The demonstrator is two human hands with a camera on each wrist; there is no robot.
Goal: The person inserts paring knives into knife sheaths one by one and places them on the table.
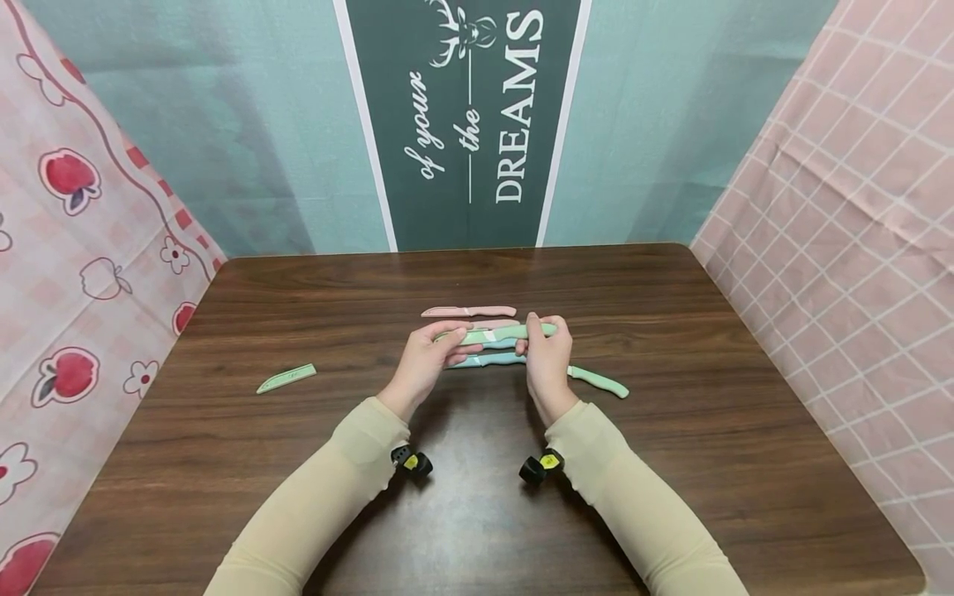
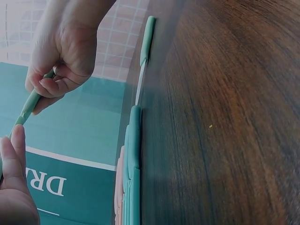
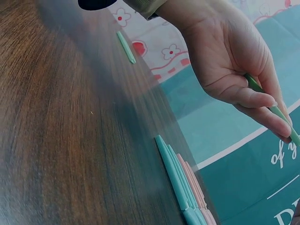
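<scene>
Above the table, both hands hold a green knife [image 1: 508, 334] level, its blade end inside a green sheath. The left hand [image 1: 423, 358] pinches the sheathed end. Around the handle end, the fingers of the right hand [image 1: 549, 356] are curled, with the thumb on top. Just beneath lie blue sheathed knives [image 1: 501, 358], partly hidden by the hands. A pink sheathed knife [image 1: 488, 312] lies behind them, with another pink one mostly covered. To the right, another green knife [image 1: 599, 382] rests on the table; its bare pale blade shows in the left wrist view.
A loose green sheath [image 1: 286, 377] lies on the left of the brown wooden table [image 1: 462, 513]. Patterned cloths hang on both sides, and a teal cloth [image 1: 246, 124] with lettering hangs behind the far edge.
</scene>
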